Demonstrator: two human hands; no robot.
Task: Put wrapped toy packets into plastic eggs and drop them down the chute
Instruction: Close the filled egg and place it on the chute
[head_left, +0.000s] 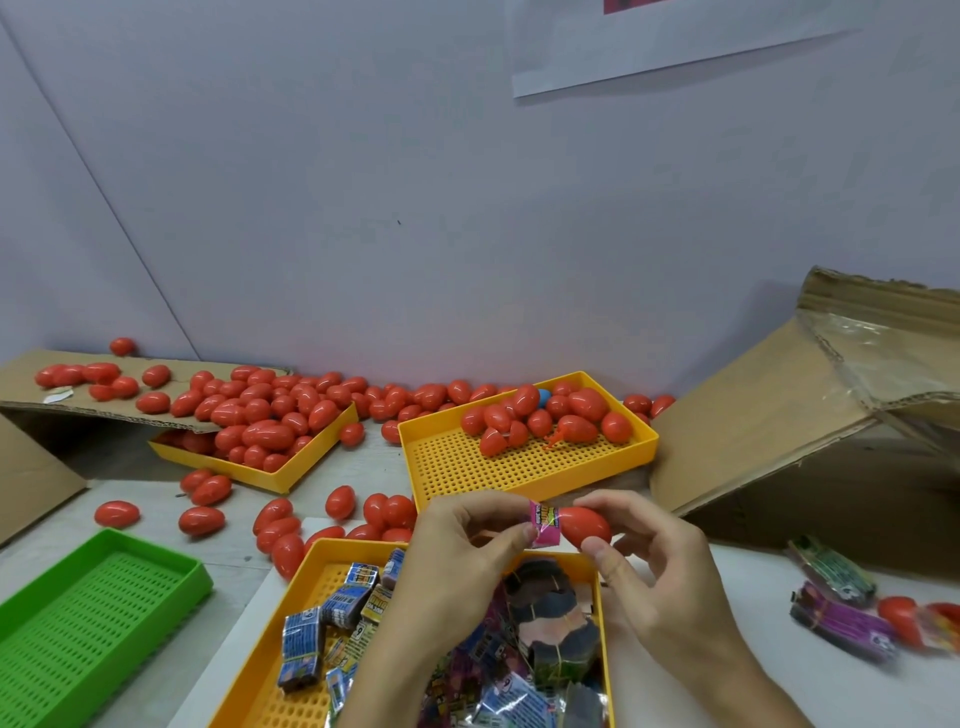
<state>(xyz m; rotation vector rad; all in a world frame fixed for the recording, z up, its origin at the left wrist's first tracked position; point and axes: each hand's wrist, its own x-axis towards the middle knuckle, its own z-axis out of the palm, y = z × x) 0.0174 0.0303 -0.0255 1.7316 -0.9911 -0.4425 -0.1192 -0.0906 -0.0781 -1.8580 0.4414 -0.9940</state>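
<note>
While both hands work above the near yellow perforated plastic tray (306, 613) of wrapped packets at the tabletop's near edge, the decisive relation is this: the pink foil-wrapped toy packet (544, 526), pinched by the left hand (457, 561), lies immediately left of the red plastic egg (584, 526) and touches its open end. The right hand (654, 577) grips the egg between thumb and curled fingers (605, 499). Egg's long axis runs left to right, mouth facing the packet. Packet: small, glossy, crumpled, partly outside the shell. Judged step: pressing it inward. The brown cardboard chute (779, 405) rises toward the tabletop's right edge, nearer the right hand.
</note>
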